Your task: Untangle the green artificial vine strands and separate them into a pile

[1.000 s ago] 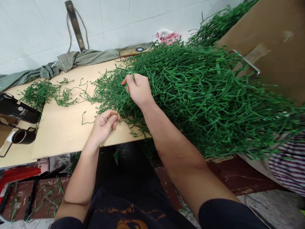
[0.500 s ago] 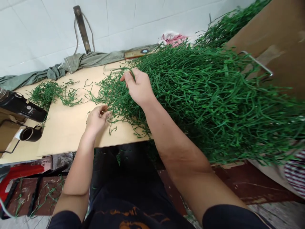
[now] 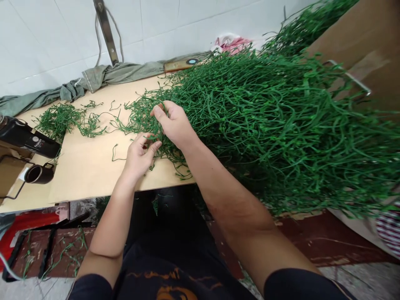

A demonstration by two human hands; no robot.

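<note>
A person seated at a pale tan board surface (image 3: 87,171) works both bare hands into the left edge of a heap of thin green plastic strands (image 3: 265,125), which fills the centre and right of the frame and spills over the near edge of the surface. The right hand (image 3: 175,123), just left of centre, pinches a few strands between thumb and fingertips. The left hand (image 3: 140,155), just below it and almost touching, has its fingers curled around strands at the fringe of the same heap. A single loose green strand (image 3: 116,152) lies on the surface just left of the left hand, and a smaller clump of green strands (image 3: 58,118) sits well apart towards the upper left. At the left edge of the frame a black cylindrical flask (image 3: 29,141) lies on its side above a small black cup (image 3: 36,174). A crumpled grey-green cloth (image 3: 109,75) runs along the foot of the white tiled wall (image 3: 46,33), a brown cardboard sheet (image 3: 362,37) leans in the upper right corner, and a pink cloth (image 3: 233,41) shows at top centre behind the heap
</note>
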